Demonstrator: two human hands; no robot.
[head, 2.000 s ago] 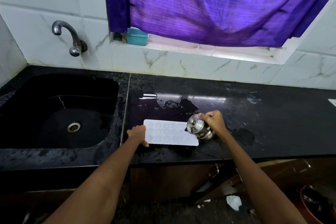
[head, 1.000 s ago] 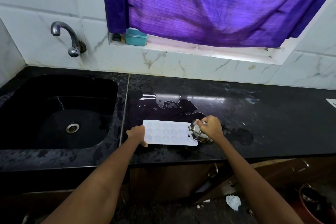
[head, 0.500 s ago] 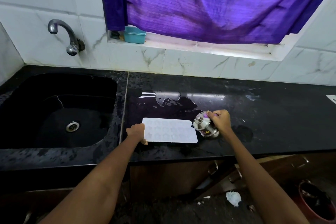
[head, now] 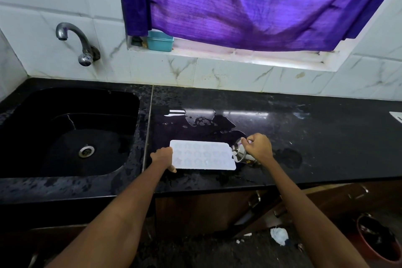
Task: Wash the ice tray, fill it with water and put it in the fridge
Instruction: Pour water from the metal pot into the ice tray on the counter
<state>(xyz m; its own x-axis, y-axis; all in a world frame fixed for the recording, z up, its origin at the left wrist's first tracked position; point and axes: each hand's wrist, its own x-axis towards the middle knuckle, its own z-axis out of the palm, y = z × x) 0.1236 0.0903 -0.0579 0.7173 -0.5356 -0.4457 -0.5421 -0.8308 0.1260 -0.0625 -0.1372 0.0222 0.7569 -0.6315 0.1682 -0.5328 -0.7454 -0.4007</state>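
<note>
Right hand (head: pixel 260 148) curled round a small steel pot (head: pixel 240 153), tipped toward the right end of the white ice tray (head: pixel 203 155). Left hand (head: pixel 162 157) gripping the tray's left edge, thumb along the near corner. Tray flat on the wet black worktop (head: pixel 304 128), just right of the dark sink (head: pixel 65 130). Tap (head: pixel 76 41) on the tiled wall; purple curtain (head: pixel 250 4) above.
</note>
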